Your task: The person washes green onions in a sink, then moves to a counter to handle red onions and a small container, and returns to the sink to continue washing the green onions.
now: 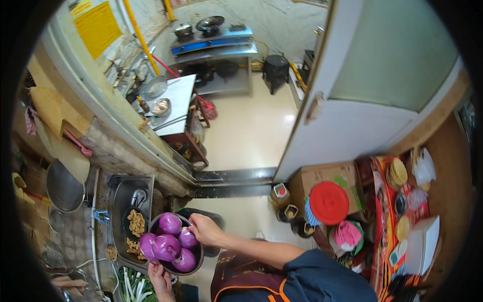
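Note:
A round dark-rimmed bowl (199,260) piled with several peeled purple onions (166,247) is held between both hands, beside the sink. My right hand (203,229) grips its upper right rim, with the arm reaching in from the right. At the lower left of the rim, my left hand (159,277) holds the edge, its fingers partly hidden by the bowl. Ginger root (136,223) fills a dark basket in the stainless steel sink (120,196), and more ginger lies below that basket. Green onions (134,288) lie just under the sink.
A doorway with a raised threshold (234,191) opens ahead, its white door (358,124) swung to the right. Oil bottles (279,196) stand by a cardboard box (332,173) with a red lid (329,202). Beyond are a white-topped table (177,94) and a gas stove (211,41).

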`<state>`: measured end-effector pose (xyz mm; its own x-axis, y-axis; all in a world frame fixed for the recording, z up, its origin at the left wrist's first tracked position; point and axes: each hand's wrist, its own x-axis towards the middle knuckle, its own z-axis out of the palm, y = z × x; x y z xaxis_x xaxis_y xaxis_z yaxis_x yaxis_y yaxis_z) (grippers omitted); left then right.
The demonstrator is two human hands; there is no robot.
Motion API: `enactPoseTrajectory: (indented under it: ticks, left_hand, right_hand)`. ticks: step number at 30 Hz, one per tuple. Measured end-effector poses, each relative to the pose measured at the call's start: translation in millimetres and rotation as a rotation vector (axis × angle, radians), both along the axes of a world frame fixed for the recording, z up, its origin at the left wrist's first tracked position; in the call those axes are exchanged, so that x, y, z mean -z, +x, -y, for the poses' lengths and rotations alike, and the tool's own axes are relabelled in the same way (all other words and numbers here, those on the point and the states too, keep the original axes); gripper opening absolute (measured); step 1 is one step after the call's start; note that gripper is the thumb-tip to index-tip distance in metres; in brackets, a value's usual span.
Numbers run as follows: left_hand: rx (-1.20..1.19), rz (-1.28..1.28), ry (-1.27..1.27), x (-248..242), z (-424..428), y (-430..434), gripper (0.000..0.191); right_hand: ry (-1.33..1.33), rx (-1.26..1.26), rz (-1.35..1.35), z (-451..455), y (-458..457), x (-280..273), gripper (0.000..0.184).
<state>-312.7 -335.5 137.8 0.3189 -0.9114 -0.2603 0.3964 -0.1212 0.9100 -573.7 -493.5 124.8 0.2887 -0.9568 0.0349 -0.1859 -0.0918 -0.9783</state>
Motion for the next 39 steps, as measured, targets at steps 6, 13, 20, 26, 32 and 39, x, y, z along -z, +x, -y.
enactPoseTrajectory:
  ticks: [6,13,20,26,32,39]
  left_hand:
    - [-0.001,0.017,0.079,1.5,41.7,-2.4,0.033]
    - [0.044,-0.029,-0.008,38.1,102.4,22.4,0.028]
    - [0.041,-0.006,-0.044,35.8,146.5,25.2,0.027]
    - [-0.094,0.028,0.121,45.9,162.6,29.5,0.036]
    - [-0.218,0.163,0.149,66.9,181.5,14.8,0.04]
    - [-0.242,0.215,0.174,35.3,260.2,-44.4,0.033]
  right_hand:
    - [0.06,0.0,-0.067,33.0,-7.9,17.4,0.019]
    - [0.057,-0.021,-0.181,95.0,-12.3,12.4,0.019]
    - [0.081,-0.062,-0.227,146.1,-2.0,5.4,0.021]
    - [0.026,-0.12,-0.135,190.9,11.9,27.8,0.02]
    - [0.018,-0.232,-0.046,254.0,10.0,35.0,0.018]
    - [-0.117,-0.27,-0.082,332.2,-29.7,18.8,0.017]
